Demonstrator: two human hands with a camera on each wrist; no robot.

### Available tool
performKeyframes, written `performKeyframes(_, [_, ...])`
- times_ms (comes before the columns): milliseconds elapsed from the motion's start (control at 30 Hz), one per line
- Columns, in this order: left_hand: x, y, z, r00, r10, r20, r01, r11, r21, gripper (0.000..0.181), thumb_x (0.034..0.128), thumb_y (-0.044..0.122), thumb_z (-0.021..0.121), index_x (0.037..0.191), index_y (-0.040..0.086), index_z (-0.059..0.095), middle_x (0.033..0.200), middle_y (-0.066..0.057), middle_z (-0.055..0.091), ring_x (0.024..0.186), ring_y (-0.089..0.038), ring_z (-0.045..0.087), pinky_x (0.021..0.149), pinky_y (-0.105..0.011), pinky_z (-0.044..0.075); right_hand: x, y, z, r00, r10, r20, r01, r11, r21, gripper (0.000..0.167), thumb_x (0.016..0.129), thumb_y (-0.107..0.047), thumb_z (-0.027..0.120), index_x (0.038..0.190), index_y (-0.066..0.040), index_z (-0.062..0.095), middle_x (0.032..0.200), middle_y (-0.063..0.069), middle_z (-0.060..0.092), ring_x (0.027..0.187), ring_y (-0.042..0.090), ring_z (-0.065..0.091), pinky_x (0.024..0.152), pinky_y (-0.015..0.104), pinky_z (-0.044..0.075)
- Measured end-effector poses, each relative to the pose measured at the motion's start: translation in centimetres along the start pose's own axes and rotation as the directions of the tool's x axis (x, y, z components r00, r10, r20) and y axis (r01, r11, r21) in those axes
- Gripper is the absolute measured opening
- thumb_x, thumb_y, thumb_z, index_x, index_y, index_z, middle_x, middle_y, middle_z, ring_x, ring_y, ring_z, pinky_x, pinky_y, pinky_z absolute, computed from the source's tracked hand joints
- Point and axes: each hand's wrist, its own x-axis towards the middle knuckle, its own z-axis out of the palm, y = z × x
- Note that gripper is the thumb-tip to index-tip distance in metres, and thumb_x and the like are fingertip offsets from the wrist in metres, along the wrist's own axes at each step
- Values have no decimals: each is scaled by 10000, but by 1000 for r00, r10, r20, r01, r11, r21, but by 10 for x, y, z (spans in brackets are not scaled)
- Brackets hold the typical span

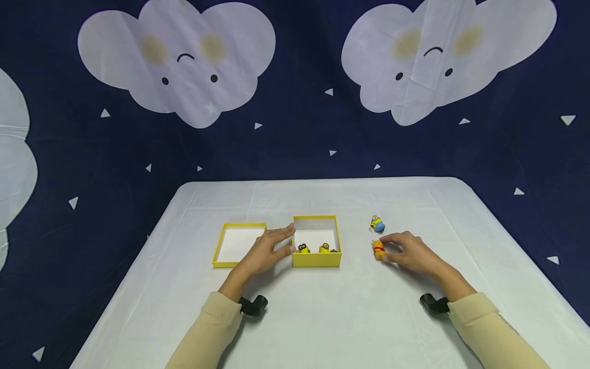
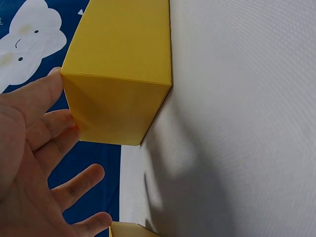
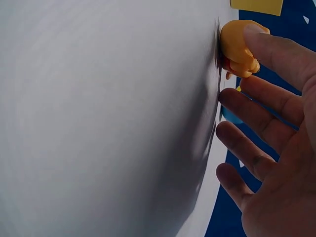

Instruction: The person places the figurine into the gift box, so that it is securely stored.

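The yellow box [image 1: 316, 260] hides the lower parts of the small figures [image 1: 324, 248] inside.

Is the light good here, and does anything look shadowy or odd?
Head view: fairly even light, soft shadows by the left hand and right hand on the white table; figures in the yellow box too small for fine detail. Left wrist view: scene turned sideways, shadow on the table beside the box. Right wrist view: also sideways, broad shadow, palm dim, orange figure brighter.

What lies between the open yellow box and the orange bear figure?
Only bare white cloth lies between the yellow box and the bear figure; the head view shows it.
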Motion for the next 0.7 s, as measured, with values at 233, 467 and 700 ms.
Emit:
performKeyframes(233, [1, -1, 0, 1000, 5, -4, -5, 1000, 6, 530, 935, 328, 574, 1411, 139, 439, 1514, 36, 361, 1414, -340, 299, 1133, -657, 95, 3, -4, 3, 1000, -7, -5, 7, 1000, -11, 499, 802, -310, 738, 1223, -69, 620, 1231, 162, 633, 1134, 355, 519, 913, 523, 346])
performKeyframes(467, [1, -1, 0, 1000, 4, -3, -4, 1000, 1, 532, 934, 326, 576, 1412, 137, 438, 1514, 36, 362, 1413, -337, 299, 1141, -641, 97, 4, -6, 4, 999, -38, -12, 38, 999, -31, 508, 797, -297, 744, 1229, -63, 613, 1235, 184, 626, 1158, 383, 532, 953, 553, 329])
performKeyframes(700, [1, 0, 0, 1000, 3, -5, -3, 1000, 3, 528, 933, 313, 582, 1409, 135, 441, 1513, 37, 364, 1413, -340, 299, 1140, -644, 97, 7, -8, 5, 999, -43, -2, 43, 998, -40, 510, 794, -306, 746, 1225, -65, 617, 1220, 166, 638, 1168, 381, 540, 965, 581, 334])
